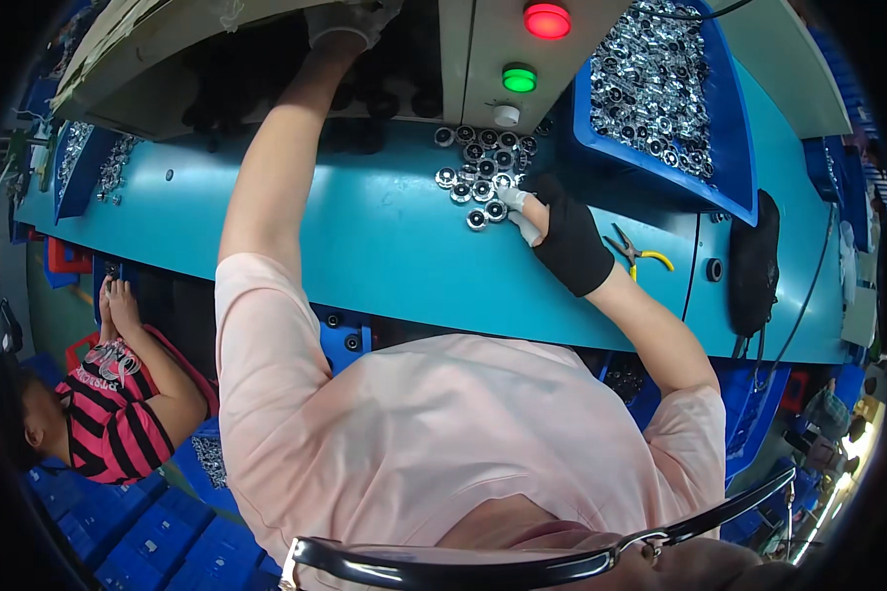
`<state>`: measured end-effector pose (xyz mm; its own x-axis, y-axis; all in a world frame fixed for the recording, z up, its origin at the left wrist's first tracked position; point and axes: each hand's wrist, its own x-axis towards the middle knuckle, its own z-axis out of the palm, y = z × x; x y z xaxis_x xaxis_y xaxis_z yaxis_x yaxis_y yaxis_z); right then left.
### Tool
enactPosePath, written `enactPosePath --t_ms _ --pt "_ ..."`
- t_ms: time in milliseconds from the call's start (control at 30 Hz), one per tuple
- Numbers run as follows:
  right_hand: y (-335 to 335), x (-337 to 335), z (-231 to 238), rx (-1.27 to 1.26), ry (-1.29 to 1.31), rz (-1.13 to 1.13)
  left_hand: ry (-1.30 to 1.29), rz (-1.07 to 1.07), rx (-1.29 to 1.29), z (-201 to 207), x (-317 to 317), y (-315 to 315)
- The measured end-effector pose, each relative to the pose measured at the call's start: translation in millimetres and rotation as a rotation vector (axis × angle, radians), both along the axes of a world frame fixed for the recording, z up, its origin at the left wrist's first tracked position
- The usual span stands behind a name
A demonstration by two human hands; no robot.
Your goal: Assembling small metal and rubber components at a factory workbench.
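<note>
My left hand (357,24), in a white glove, reaches up into the dark opening of a grey machine at the top of the view. Its fingers are mostly hidden there. My right hand (568,234) wears a black fingerless glove with white coverings on the fingertips. Its fingers are apart and touch the right edge of a loose cluster of small round metal parts (481,167), shiny with dark centres. The parts lie on the blue-green tabletop (394,256) below the machine's front panel.
A red light (547,20), a green light (519,78) and a white knob (506,115) sit on the panel. A blue bin (744,148) heaped with metal parts stands right. Yellow-handled pliers (652,258) and a black pouch (754,266) lie nearby. Another person (133,394) sits left.
</note>
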<state>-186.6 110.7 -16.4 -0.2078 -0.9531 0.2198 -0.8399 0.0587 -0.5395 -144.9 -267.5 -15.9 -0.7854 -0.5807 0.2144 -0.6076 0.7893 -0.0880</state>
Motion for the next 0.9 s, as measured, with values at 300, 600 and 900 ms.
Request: enactPosePath --t_ms 300,600,900 --pt "12.3 -0.8 -2.2 -0.130 0.000 -0.062 0.503 -0.235 0.367 12.1 52.6 81.0" --pt "21.1 2.7 -4.0 -0.006 -0.004 -0.085 1.176 0.082 2.013 -4.1 128.5 210.3" --pt "29.2 13.4 10.2 -0.038 -0.219 -0.153 1.094 0.088 1.985 -5.3 136.6 254.5"
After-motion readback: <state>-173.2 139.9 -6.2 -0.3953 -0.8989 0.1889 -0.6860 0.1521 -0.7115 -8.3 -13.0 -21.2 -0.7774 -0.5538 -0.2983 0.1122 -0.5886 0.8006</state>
